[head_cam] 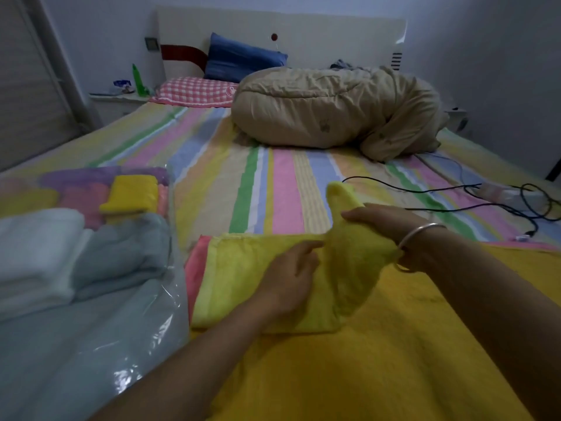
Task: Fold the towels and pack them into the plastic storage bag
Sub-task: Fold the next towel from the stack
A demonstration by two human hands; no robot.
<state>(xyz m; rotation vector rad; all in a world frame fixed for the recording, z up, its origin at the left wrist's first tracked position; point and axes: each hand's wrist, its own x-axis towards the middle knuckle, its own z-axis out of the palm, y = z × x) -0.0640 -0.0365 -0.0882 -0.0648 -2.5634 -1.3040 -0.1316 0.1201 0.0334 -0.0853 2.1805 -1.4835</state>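
Observation:
A pale yellow towel (243, 278) lies partly folded on the bed in front of me, with a pink towel (194, 262) edge showing under its left side. My left hand (291, 275) rests flat on the towel's middle, fingers straight. My right hand (382, 223) grips the towel's right end and lifts it up over the fold. At the left lies the clear plastic storage bag (145, 338), holding folded white (39, 253), grey-blue (121, 253), pink and yellow (133, 192) towels.
A large deep-yellow towel (379, 360) is spread under my arms. A beige rolled duvet (334, 110), a pink checked pillow (194, 91) and a blue pillow (239, 59) sit at the bed's head. Black cables and a power strip (504, 196) lie at the right.

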